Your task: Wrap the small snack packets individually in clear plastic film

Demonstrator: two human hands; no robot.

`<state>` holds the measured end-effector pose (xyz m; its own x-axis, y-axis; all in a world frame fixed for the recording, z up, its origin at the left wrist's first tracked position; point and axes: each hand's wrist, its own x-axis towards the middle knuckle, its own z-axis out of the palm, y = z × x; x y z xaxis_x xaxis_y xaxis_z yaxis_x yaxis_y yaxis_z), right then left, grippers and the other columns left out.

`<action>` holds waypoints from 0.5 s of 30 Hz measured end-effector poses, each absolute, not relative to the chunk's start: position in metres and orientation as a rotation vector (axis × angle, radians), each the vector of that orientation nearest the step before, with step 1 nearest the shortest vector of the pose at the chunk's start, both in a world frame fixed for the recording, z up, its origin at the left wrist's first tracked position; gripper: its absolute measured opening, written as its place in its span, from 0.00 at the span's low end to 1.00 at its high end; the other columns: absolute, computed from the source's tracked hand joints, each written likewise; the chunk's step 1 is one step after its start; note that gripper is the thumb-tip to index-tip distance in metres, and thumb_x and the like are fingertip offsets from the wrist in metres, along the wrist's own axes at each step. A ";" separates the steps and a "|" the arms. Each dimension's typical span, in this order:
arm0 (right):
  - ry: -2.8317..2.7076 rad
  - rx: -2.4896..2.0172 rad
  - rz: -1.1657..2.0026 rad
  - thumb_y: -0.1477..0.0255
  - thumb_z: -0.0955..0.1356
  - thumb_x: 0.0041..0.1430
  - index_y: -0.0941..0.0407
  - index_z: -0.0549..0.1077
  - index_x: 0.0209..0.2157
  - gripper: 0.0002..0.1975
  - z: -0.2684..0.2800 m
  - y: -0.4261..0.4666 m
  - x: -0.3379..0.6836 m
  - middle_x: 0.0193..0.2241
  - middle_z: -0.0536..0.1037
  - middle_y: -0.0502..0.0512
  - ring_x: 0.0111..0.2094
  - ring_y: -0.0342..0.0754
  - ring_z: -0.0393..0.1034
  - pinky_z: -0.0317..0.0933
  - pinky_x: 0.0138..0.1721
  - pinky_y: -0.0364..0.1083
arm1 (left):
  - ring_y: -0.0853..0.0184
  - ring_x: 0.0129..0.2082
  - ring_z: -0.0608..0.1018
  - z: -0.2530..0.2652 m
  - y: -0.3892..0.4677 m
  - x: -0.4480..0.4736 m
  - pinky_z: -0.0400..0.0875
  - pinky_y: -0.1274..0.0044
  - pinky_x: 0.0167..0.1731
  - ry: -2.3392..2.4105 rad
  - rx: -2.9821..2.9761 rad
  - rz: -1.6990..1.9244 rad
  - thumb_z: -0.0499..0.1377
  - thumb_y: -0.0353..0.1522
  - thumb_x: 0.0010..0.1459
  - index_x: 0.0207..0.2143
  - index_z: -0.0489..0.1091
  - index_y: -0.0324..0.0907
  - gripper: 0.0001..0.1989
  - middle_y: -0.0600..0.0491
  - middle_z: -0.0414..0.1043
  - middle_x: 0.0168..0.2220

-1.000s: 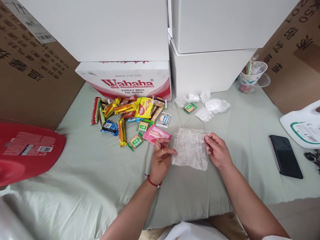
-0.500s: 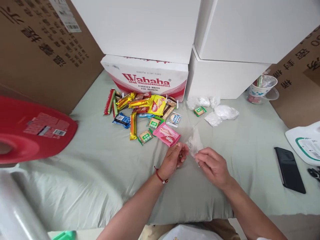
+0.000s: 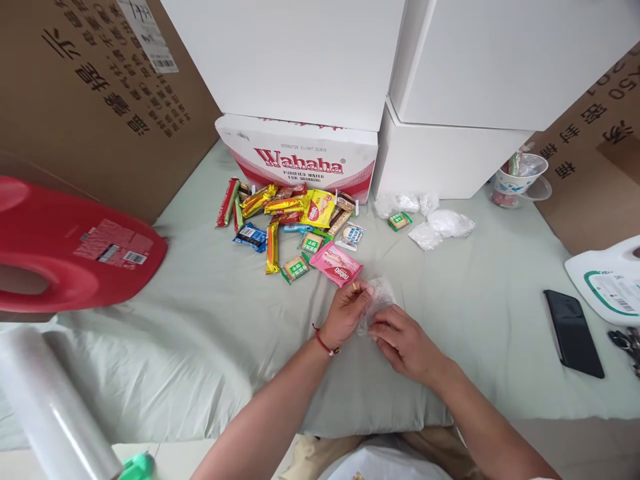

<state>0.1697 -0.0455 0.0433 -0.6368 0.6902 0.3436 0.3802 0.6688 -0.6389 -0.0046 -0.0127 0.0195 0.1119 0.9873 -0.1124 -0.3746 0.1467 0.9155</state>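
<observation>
A crumpled clear plastic bag (image 3: pixel 381 292) is between my hands, over the front middle of the cloth. My left hand (image 3: pixel 347 310), with a red cord at its wrist, pinches the bag's left side. At its lower right edge, my right hand (image 3: pixel 403 340) has its fingers closed on the thin plastic. Just beyond my left hand lies a pink wafer packet (image 3: pixel 336 263). Behind it is a pile of wrapped snacks, with a yellow packet (image 3: pixel 319 208), a blue packet (image 3: pixel 251 237) and green-edged biscuit packets (image 3: pixel 295 268) among them.
A Wahaha carton (image 3: pixel 305 160) and white boxes (image 3: pixel 440 160) stand behind. Several crumpled plastic bundles (image 3: pixel 443 227) lie right of the pile. At left are a red jug (image 3: pixel 100 247) and a plastic roll (image 3: pixel 55 407). A phone (image 3: pixel 574 333) and a paper cup (image 3: pixel 520 175) are at right.
My right hand has moved left, close to my left hand. The plastic bag has shifted left with it, and both hands now hold it. The whole view has shifted slightly.
</observation>
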 end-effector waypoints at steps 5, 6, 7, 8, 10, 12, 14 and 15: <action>-1.735 -1.084 1.110 0.60 0.66 0.69 0.51 0.70 0.47 0.11 0.045 -0.054 0.156 0.39 0.74 0.54 0.39 0.50 0.70 0.67 0.42 0.49 | 0.69 0.27 0.65 0.021 -0.021 -0.003 0.60 0.75 0.29 1.031 1.146 1.312 0.62 0.47 0.63 0.29 0.71 0.42 0.19 0.56 0.65 0.26; -1.636 -1.136 1.126 0.59 0.67 0.69 0.51 0.70 0.45 0.11 0.044 -0.054 0.151 0.38 0.74 0.54 0.38 0.49 0.70 0.66 0.41 0.48 | 0.68 0.28 0.67 0.022 -0.023 -0.002 0.61 0.74 0.30 1.043 1.225 1.337 0.62 0.47 0.64 0.29 0.72 0.43 0.18 0.54 0.67 0.26; -1.568 -1.182 1.124 0.58 0.67 0.68 0.51 0.71 0.43 0.11 0.044 -0.054 0.146 0.37 0.74 0.53 0.37 0.48 0.69 0.66 0.41 0.47 | 0.66 0.29 0.68 0.022 -0.024 -0.002 0.63 0.73 0.32 1.061 1.303 1.365 0.61 0.46 0.65 0.29 0.73 0.43 0.18 0.53 0.68 0.27; -1.522 -1.218 1.113 0.58 0.68 0.67 0.51 0.71 0.41 0.11 0.045 -0.052 0.141 0.35 0.74 0.52 0.36 0.48 0.68 0.65 0.40 0.46 | 0.66 0.30 0.69 0.022 -0.025 -0.001 0.64 0.73 0.33 1.085 1.356 1.398 0.60 0.46 0.66 0.30 0.73 0.44 0.17 0.53 0.69 0.28; -1.438 -1.262 1.111 0.58 0.68 0.68 0.52 0.73 0.36 0.12 0.046 -0.049 0.137 0.31 0.72 0.50 0.33 0.46 0.66 0.63 0.38 0.45 | 0.66 0.31 0.70 0.020 -0.024 -0.001 0.65 0.73 0.35 1.138 1.325 1.466 0.60 0.45 0.66 0.30 0.73 0.44 0.17 0.53 0.69 0.29; -1.331 -1.279 1.153 0.57 0.68 0.68 0.52 0.74 0.34 0.14 0.047 -0.045 0.140 0.29 0.70 0.49 0.31 0.45 0.64 0.62 0.36 0.45 | 0.67 0.31 0.69 0.018 -0.021 -0.002 0.66 0.74 0.36 1.168 1.164 1.512 0.61 0.47 0.65 0.32 0.73 0.44 0.17 0.54 0.68 0.30; -1.193 -1.284 1.201 0.57 0.70 0.65 0.52 0.76 0.34 0.14 0.049 -0.042 0.150 0.30 0.72 0.50 0.32 0.45 0.65 0.62 0.36 0.44 | 0.68 0.32 0.69 0.016 -0.016 -0.003 0.66 0.75 0.36 1.130 0.965 1.543 0.63 0.50 0.62 0.33 0.72 0.43 0.19 0.55 0.68 0.30; -1.119 -1.282 1.224 0.56 0.71 0.64 0.53 0.76 0.34 0.14 0.050 -0.042 0.158 0.30 0.72 0.50 0.32 0.44 0.65 0.63 0.36 0.44 | 0.69 0.32 0.69 0.015 -0.013 -0.004 0.66 0.76 0.36 1.088 0.863 1.556 0.64 0.50 0.60 0.33 0.71 0.43 0.19 0.56 0.68 0.31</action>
